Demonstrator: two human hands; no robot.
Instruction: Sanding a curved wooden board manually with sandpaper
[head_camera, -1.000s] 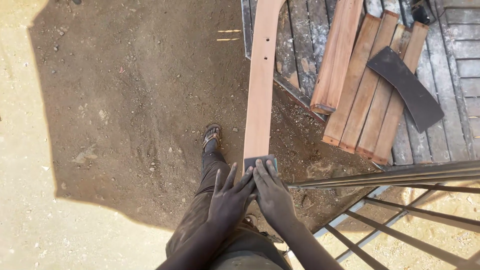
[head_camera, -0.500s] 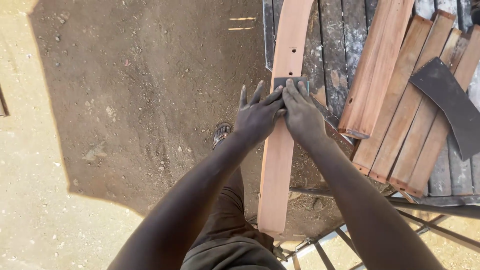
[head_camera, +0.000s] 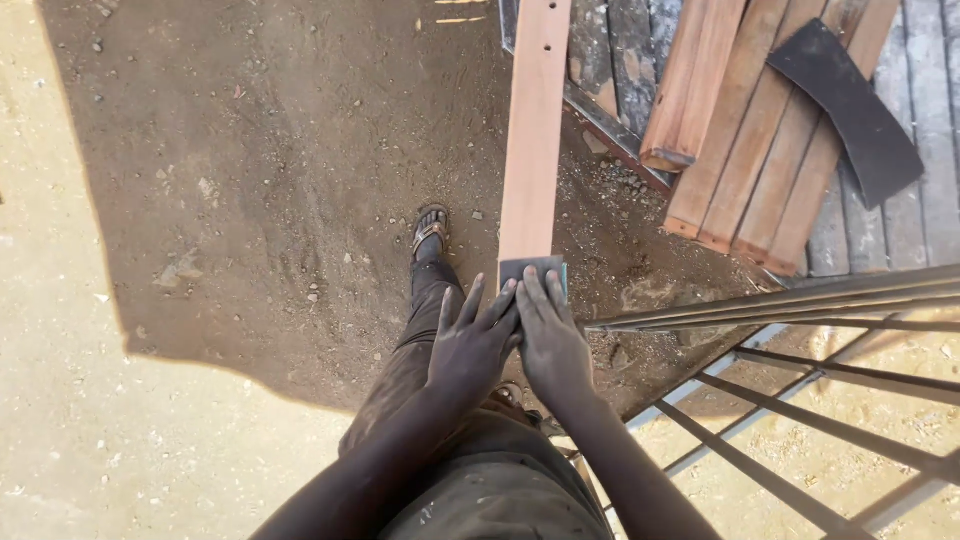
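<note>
Both hands had slid back down the long wooden plank (head_camera: 535, 140) since half a second earlier, from its middle to the near end. Left hand (head_camera: 472, 345) and right hand (head_camera: 548, 340) lay side by side, fingers (head_camera: 470, 300) spread flat and gripping nothing, pressing a dark sanding pad (head_camera: 532, 270) against the plank's near end. That plank ran away from the person over bare dirt ground (head_camera: 250, 180), beside a sandalled foot (head_camera: 430, 232). Further right, stacked planks (head_camera: 760, 150) rested on a slatted wooden platform (head_camera: 930, 240) with a dark abrasive strip (head_camera: 850, 110) on top. Metal bars (head_camera: 800, 300) crossed nearby.
</note>
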